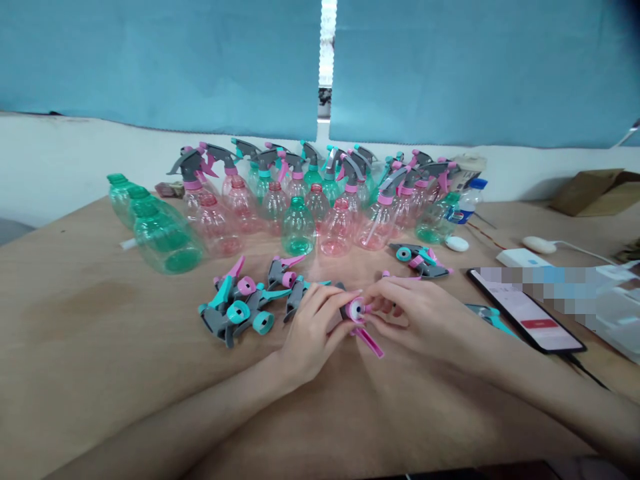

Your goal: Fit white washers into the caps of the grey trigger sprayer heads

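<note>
My left hand (313,330) is closed around a grey and pink trigger spray head (356,309). The open end of its pink collar faces me, with a white insert inside, and its pink trigger points down to the right. My right hand (415,313) pinches at the collar's right edge; whether a small part sits between those fingertips is hidden. Left of my hands lies a pile of loose spray heads (245,307) in grey with turquoise or pink. More loose spray heads (420,259) lie beyond my right hand, and another (487,317) is partly behind my right forearm.
Behind the hands stand several pink and green see-through bottles (299,227), many topped with spray heads. Green bottles (167,233) are at the left. A phone (525,310) with a cable, a white adapter (524,258), a blue-capped bottle (473,200) and a cardboard box (595,192) are at the right.
</note>
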The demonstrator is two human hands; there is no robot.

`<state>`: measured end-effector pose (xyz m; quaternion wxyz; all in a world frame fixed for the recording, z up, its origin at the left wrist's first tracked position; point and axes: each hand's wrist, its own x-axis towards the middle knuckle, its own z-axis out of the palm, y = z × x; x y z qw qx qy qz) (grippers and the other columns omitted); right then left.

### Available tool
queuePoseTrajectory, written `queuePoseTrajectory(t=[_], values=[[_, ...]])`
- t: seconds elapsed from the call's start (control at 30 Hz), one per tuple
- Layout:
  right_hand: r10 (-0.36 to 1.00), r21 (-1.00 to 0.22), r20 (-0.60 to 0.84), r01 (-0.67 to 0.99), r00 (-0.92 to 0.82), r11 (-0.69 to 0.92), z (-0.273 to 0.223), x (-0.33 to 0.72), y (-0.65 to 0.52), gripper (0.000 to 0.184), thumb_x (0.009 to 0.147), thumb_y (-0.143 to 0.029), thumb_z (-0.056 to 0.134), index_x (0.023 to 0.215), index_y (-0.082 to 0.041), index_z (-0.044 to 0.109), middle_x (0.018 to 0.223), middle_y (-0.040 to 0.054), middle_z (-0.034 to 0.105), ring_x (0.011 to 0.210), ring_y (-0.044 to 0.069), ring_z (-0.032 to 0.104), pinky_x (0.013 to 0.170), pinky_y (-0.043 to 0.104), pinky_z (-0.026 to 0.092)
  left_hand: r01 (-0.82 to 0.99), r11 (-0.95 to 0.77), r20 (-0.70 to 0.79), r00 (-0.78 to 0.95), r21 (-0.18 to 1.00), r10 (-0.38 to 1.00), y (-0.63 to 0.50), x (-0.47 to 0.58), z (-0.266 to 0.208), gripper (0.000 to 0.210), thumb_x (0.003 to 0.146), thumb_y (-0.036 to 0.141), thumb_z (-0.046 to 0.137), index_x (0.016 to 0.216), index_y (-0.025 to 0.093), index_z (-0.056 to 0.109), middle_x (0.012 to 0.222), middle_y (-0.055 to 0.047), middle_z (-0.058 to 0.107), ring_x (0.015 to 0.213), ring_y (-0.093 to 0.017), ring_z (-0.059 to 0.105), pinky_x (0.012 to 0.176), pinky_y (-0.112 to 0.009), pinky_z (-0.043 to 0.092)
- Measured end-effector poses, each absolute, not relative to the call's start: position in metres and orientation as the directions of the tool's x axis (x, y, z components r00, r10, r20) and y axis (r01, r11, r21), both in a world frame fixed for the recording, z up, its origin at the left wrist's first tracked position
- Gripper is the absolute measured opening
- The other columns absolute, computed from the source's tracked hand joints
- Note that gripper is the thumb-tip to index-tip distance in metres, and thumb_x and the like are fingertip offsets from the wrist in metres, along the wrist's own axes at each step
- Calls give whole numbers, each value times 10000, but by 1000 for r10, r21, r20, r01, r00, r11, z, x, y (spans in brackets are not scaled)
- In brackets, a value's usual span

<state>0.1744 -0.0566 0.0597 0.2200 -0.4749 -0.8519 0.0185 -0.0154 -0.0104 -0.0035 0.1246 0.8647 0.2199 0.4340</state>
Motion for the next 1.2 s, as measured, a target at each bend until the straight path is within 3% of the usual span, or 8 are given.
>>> queuePoseTrajectory(t=[0.2,0.43,0.63,0.97,1.2], values=[[786,-142,408,819,-464,557,61,171,-57,97,865,-266,558,857,-182,606,652,-12,619,569,132,575,495,243,377,281,-865,698,511,415,501,-10,-15,-4,252,912,291,525,1133,171,544,971,-66,579,916,-206,514,798,-362,449],[767,-194,436,783,-471,591,59,170,-60,152,890,-260,512,976,-193,618,627,-17,622,524,117,561,486,226,392,280,-878,706,521,390,479,-12,-15,-7,255,926,273,495,1158,173,532,975,-72,586,913,-208,528,782,-362,467],[725,-185,465,745,-508,641,56,164,-57,165,908,-225,473,898,-188,634,635,1,633,528,121,557,499,231,393,284,-880,700,533,382,476,-12,-15,-6,247,928,263,481,1142,156,540,971,-85,585,909,-218,529,790,-382,473],[758,-39,456,841,-465,539,57,170,-60,167,885,-285,528,910,-170,647,567,-19,596,507,137,544,473,253,330,288,-860,686,519,422,510,-13,-14,-5,268,908,271,528,1145,146,530,972,-79,558,915,-210,518,791,-359,469],[766,-37,468,856,-441,516,57,160,-62,132,873,-260,538,855,-169,632,576,-11,624,539,140,578,483,256,319,285,-881,713,517,378,473,-14,-14,-6,242,918,241,505,1135,136,516,970,-83,549,901,-211,504,777,-354,467]])
